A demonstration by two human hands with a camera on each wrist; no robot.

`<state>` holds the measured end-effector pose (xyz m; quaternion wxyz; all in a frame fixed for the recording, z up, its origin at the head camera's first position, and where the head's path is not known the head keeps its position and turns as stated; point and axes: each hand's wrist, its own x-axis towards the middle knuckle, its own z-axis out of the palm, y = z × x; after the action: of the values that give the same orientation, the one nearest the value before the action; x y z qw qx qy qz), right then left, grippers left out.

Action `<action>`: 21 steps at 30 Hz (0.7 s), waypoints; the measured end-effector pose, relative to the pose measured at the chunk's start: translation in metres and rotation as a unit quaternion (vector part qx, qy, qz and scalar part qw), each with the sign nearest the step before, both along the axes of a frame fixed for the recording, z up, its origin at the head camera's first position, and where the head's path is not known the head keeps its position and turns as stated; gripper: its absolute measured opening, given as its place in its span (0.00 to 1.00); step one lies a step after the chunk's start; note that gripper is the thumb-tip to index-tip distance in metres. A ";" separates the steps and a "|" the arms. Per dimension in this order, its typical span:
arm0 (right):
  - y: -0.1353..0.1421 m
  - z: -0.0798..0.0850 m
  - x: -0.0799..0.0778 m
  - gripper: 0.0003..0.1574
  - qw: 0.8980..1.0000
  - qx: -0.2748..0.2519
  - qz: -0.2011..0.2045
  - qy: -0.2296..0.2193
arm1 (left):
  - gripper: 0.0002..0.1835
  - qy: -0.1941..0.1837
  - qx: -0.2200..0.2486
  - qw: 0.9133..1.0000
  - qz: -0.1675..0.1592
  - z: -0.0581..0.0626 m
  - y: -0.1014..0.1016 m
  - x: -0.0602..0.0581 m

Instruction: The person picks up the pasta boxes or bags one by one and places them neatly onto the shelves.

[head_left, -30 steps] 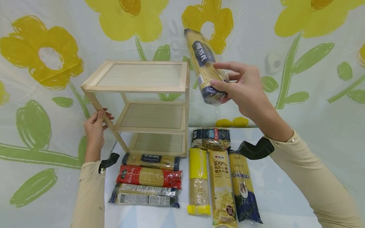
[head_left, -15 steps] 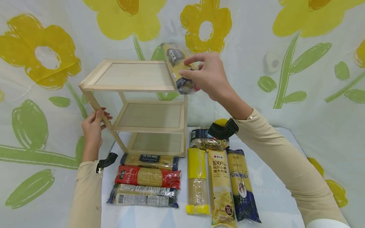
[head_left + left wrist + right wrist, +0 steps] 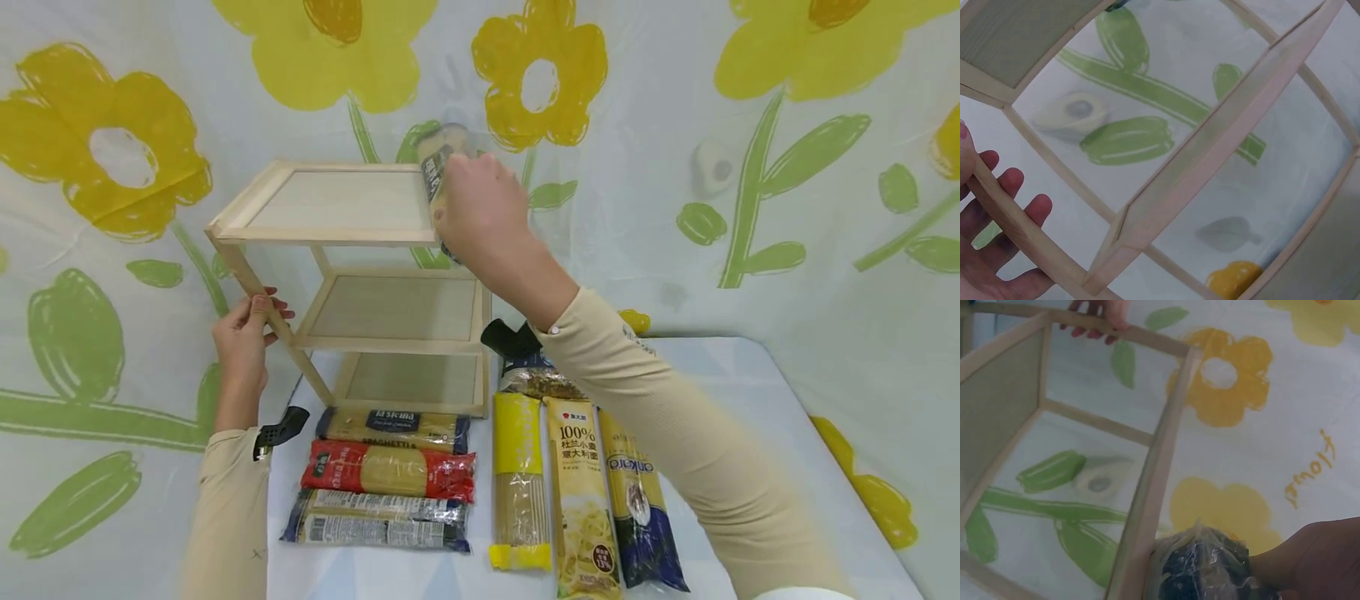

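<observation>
A three-tier wooden shelf rack (image 3: 337, 200) stands at the back left of the table. My left hand (image 3: 243, 342) grips its front left post, the thumb on one side and the fingers on the other; the left wrist view shows the same post (image 3: 1029, 240) beside the fingers. At the right end of the top tier, my right hand (image 3: 487, 208) holds a packet of spaghetti (image 3: 433, 162) with a dark label, its far end pointing to the wall. The hand hides much of the packet. In the right wrist view, the packet's crinkled dark end (image 3: 1200, 569) is right at the rack's edge.
Before the rack lie a blue-labelled spaghetti packet (image 3: 393, 427), a red packet (image 3: 390, 469) and a packet with printed text (image 3: 375, 518). To the right lie a yellow packet (image 3: 519, 479), a cream packet (image 3: 581, 500), a blue packet (image 3: 641, 508) and a dark packet (image 3: 536, 379), partly hidden.
My right hand has carried the spaghetti packet leftward from beside the rack to the right end of its top tier, and the hand has turned over it. My left hand keeps its grip.
</observation>
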<state>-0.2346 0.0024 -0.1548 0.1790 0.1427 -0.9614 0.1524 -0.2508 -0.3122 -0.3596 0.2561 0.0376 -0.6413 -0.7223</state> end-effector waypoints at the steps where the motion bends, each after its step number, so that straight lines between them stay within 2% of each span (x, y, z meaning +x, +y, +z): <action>1: -0.003 0.000 0.000 0.09 1.000 0.007 -0.013 -0.001 | 0.20 0.000 -0.002 1.000 -0.001 0.000 0.000 0.000; 3: -0.009 0.000 0.000 0.04 0.999 0.013 -0.030 -0.008 | 0.20 -0.003 -0.006 1.000 -0.003 0.000 0.000 0.000; 5: -0.014 0.001 -0.002 0.04 0.999 0.016 -0.041 -0.016 | 0.20 -0.005 -0.005 1.000 -0.003 0.000 -0.002 0.000; 10: -0.024 0.002 -0.004 0.04 0.998 0.024 -0.039 -0.032 | 0.20 -0.001 0.005 1.000 0.006 0.000 -0.007 0.003; 15: -0.025 -0.005 0.000 0.16 0.994 0.105 -0.022 -0.006 | 0.20 0.005 0.002 1.000 0.010 0.000 -0.010 0.005; 18: -0.024 -0.010 0.006 0.25 0.988 0.153 0.009 0.009 | 0.19 0.009 0.003 1.000 0.007 0.000 -0.010 0.004; 21: -0.021 -0.015 0.011 0.30 0.983 0.175 0.051 0.011 | 0.19 0.012 -0.001 1.000 0.008 -0.001 -0.010 0.003</action>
<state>-0.2232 -0.0189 -0.1699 0.1542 0.2227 -0.9625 -0.0105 -0.2480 -0.3223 -0.3604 0.2695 0.0336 -0.6390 -0.7197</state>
